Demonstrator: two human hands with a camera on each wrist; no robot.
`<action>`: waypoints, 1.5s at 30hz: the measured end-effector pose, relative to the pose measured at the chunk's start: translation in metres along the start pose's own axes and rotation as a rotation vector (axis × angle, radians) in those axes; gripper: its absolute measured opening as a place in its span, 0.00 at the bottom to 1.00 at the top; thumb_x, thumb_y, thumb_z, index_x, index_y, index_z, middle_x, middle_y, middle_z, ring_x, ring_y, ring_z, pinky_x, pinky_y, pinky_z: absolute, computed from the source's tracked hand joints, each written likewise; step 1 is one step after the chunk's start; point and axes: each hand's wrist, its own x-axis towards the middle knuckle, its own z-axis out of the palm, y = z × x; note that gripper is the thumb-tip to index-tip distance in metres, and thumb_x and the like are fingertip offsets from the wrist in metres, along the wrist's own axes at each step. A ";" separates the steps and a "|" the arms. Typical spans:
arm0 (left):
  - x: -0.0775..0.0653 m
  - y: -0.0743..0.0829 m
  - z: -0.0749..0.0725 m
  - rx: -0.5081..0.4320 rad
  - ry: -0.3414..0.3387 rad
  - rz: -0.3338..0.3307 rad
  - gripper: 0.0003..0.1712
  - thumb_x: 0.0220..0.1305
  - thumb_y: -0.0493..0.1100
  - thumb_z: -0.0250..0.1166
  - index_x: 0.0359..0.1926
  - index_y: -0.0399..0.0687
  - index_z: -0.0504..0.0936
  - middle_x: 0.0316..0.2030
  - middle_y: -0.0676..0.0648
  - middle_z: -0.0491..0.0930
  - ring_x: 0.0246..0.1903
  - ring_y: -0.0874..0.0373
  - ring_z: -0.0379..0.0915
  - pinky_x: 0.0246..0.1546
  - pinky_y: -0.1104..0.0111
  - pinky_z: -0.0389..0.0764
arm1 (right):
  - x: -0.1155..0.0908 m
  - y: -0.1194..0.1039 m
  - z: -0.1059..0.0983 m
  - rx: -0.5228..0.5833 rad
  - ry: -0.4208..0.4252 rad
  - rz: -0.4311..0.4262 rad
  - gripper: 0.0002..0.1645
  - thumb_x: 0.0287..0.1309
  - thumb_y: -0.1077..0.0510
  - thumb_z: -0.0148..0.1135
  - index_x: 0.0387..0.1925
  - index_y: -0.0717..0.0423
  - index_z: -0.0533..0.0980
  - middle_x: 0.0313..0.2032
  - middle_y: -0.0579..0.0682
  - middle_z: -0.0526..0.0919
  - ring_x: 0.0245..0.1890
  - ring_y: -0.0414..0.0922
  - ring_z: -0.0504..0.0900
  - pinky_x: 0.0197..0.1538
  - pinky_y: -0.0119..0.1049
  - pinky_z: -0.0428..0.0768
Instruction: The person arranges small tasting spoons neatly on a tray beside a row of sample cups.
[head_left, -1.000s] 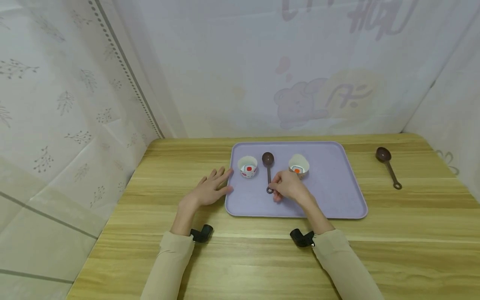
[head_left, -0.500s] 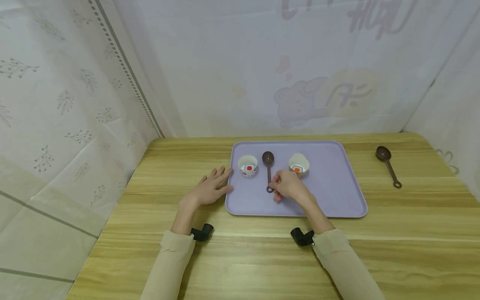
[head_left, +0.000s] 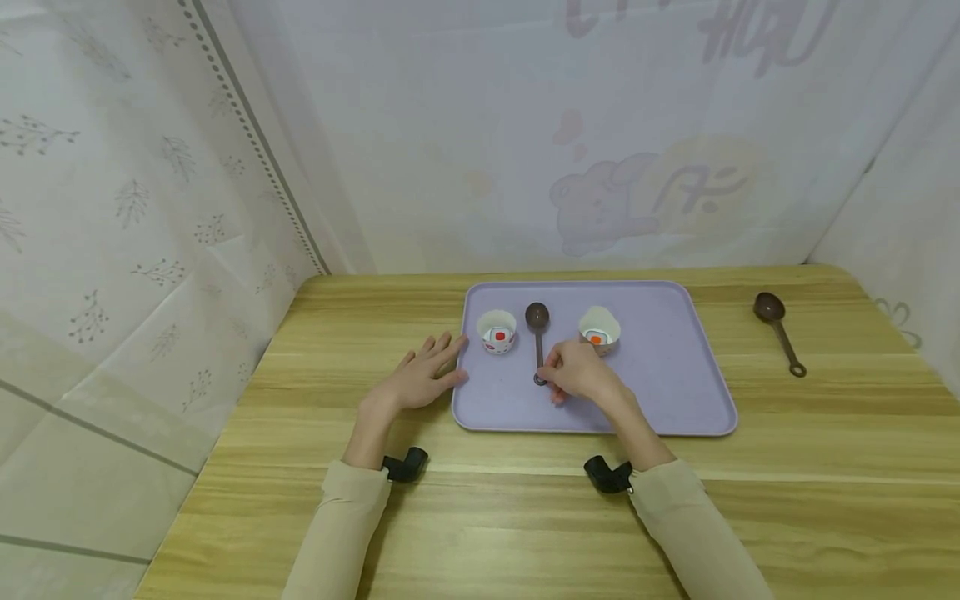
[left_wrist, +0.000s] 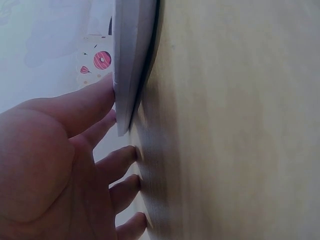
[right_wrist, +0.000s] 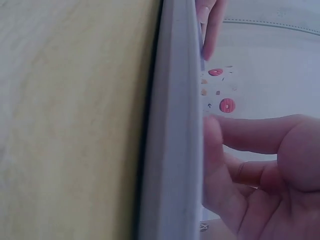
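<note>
A brown measuring spoon [head_left: 537,317] lies on the lilac tray [head_left: 667,392], bowl toward the back. My right hand [head_left: 581,369] pinches the ring end of its handle between thumb and fingers. My left hand [head_left: 420,375] has its fingers spread at the tray's left rim; in the left wrist view its thumb [left_wrist: 92,102] touches the rim while other fingertips rest on the table. Left of the spoon stands a white paper baking cup [head_left: 497,333] with a red mark inside. Another baking cup [head_left: 597,323], with an orange mark inside, is right of the spoon, partly behind my right hand.
A second brown measuring spoon [head_left: 780,333] lies on the wooden table [head_left: 487,533] to the right of the tray. White printed cloth [head_left: 420,167] hangs behind the table and at both sides. A black camera mount sits on each wrist.
</note>
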 end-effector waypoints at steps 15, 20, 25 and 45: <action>-0.001 0.000 0.001 0.000 0.006 0.000 0.39 0.78 0.56 0.52 0.81 0.52 0.49 0.79 0.37 0.43 0.78 0.39 0.31 0.74 0.41 0.33 | -0.012 -0.004 -0.002 -0.108 0.029 -0.037 0.10 0.68 0.57 0.64 0.31 0.59 0.78 0.15 0.51 0.80 0.16 0.40 0.74 0.25 0.33 0.68; -0.001 -0.001 0.000 0.001 0.008 0.000 0.39 0.78 0.56 0.52 0.81 0.52 0.50 0.79 0.37 0.43 0.78 0.39 0.31 0.74 0.41 0.33 | -0.016 -0.005 -0.002 -0.140 0.032 -0.062 0.10 0.68 0.57 0.63 0.33 0.59 0.77 0.16 0.48 0.77 0.17 0.40 0.72 0.25 0.32 0.70; -0.001 -0.001 0.000 -0.007 0.004 -0.001 0.39 0.78 0.56 0.52 0.81 0.52 0.49 0.79 0.38 0.42 0.78 0.39 0.30 0.74 0.41 0.33 | -0.018 -0.007 -0.002 -0.167 0.034 -0.084 0.10 0.68 0.57 0.63 0.33 0.60 0.78 0.17 0.47 0.76 0.18 0.40 0.72 0.24 0.31 0.69; -0.001 0.000 0.001 -0.010 0.006 -0.004 0.39 0.78 0.56 0.52 0.81 0.52 0.50 0.79 0.38 0.43 0.78 0.40 0.30 0.74 0.42 0.33 | -0.027 -0.007 -0.008 -0.219 0.163 -0.161 0.07 0.66 0.61 0.63 0.40 0.62 0.81 0.28 0.49 0.82 0.27 0.42 0.77 0.31 0.37 0.77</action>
